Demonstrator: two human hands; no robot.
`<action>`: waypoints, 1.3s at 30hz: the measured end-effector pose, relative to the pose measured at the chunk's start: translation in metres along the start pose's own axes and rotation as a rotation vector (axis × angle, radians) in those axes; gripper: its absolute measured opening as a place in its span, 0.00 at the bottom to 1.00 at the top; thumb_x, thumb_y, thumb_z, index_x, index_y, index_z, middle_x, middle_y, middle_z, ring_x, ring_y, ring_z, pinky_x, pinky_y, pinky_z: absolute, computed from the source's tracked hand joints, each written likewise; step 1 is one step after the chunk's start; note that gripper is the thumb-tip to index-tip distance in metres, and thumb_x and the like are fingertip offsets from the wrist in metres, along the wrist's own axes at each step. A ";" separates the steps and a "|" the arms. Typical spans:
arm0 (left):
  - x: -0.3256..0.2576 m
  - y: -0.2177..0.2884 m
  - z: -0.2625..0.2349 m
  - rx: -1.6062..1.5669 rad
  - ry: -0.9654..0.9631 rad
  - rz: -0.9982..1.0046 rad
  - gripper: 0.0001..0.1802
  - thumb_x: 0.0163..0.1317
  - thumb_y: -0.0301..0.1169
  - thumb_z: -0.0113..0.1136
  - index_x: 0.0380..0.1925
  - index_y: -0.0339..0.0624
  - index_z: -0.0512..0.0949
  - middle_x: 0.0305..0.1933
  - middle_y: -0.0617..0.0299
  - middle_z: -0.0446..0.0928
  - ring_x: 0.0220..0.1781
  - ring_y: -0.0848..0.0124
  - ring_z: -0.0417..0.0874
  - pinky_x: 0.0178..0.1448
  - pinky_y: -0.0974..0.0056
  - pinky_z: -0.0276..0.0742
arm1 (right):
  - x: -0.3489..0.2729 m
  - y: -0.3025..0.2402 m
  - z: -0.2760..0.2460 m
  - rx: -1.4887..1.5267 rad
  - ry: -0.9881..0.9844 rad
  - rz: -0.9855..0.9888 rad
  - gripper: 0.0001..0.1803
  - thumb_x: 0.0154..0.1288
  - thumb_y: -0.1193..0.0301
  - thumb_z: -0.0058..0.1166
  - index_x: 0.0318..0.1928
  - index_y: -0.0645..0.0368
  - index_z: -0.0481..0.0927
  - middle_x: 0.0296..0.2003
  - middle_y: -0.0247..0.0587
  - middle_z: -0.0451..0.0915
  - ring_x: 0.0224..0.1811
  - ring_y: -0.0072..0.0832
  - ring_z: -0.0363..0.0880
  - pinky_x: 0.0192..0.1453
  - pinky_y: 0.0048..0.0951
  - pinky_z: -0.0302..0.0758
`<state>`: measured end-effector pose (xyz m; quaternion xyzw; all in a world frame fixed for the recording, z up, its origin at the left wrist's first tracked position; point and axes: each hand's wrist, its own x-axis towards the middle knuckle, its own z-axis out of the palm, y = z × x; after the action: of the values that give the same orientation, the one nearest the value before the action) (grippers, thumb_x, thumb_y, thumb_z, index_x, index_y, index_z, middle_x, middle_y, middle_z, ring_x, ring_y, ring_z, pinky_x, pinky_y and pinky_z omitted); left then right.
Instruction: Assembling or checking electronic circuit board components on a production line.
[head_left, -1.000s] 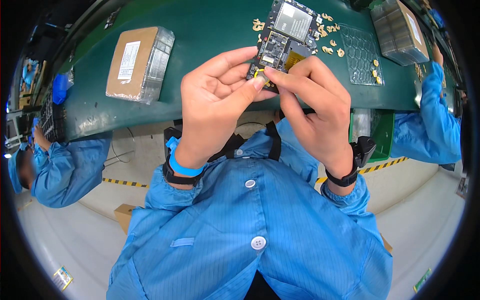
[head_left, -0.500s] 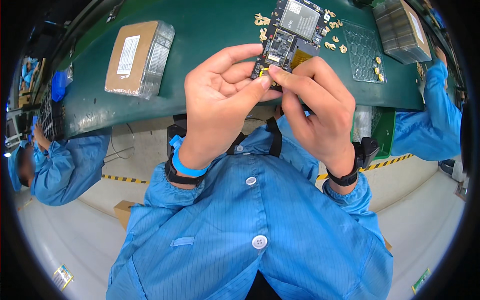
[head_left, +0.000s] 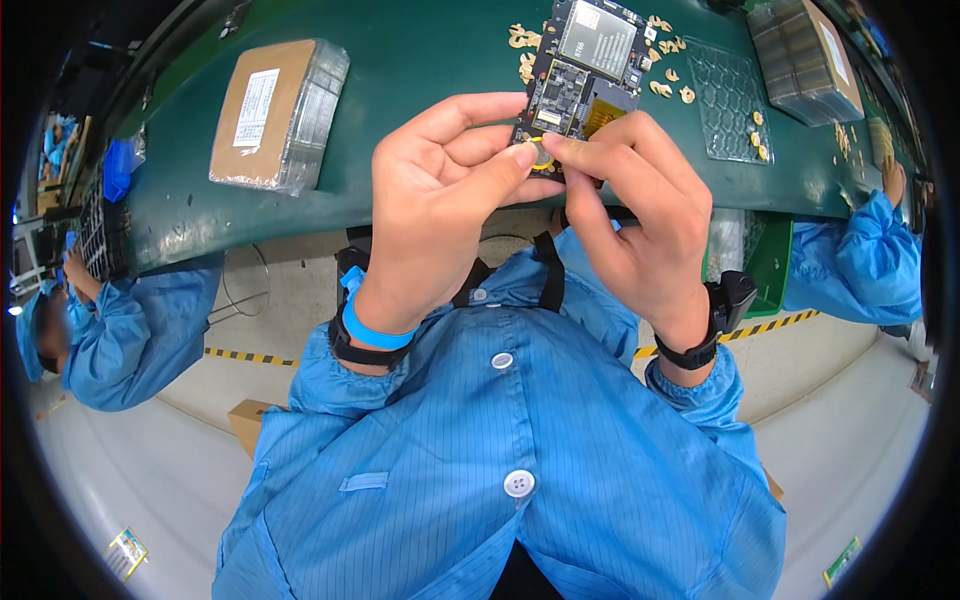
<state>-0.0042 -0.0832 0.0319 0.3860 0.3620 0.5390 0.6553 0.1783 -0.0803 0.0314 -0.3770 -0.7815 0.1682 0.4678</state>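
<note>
1. gripping the circuit board (head_left: pixel 580 85) by its near end, the left hand (head_left: pixel 430 190) is keeping its fingers behind the edge and its thumb on a round silver disc (head_left: pixel 542 157).
2. the disc is sitting over the board's near end, and its yellow edging is now curving around it like a ring; half a second ago the yellow was showing only as a short bent strip beside the right index fingertip.
3. the right hand (head_left: pixel 645 195) is touching the disc's rim with its index fingertip, its thumb tip hanging just below; whether it is pinching the disc, i cannot tell.
4. the board is slanting above the green table (head_left: pixel 420 60), in nearly the same spot as half a second ago.
5. tan curled pieces (head_left: pixel 661 89) are lying on both sides of the board, and a clear tray (head_left: pixel 725 100) is resting to the right, holding yellow-rimmed round pieces (head_left: pixel 756 138).
6. a wrapped box (head_left: pixel 250 110) is lying at left and a wrapped stack (head_left: pixel 805 60) is standing at right, neither one changing place.
7. at far right, a co-worker's hand (head_left: pixel 893 180) is showing lower in view than half a second ago, and the blue sleeve (head_left: pixel 875 262) is bunching where it was stretching out.
</note>
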 end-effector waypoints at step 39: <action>-0.004 0.003 -0.002 -0.012 0.015 -0.009 0.20 0.71 0.15 0.57 0.62 0.24 0.70 0.54 0.39 0.84 0.55 0.59 0.89 0.58 0.56 0.92 | -0.001 0.001 -0.001 0.039 0.026 0.025 0.13 0.58 0.85 0.65 0.44 0.65 0.87 0.33 0.39 0.77 0.31 0.30 0.78 0.33 0.32 0.75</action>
<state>-0.0080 -0.0862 0.0343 0.3764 0.3653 0.5409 0.6574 0.1800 -0.0804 0.0308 -0.3795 -0.7671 0.1843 0.4833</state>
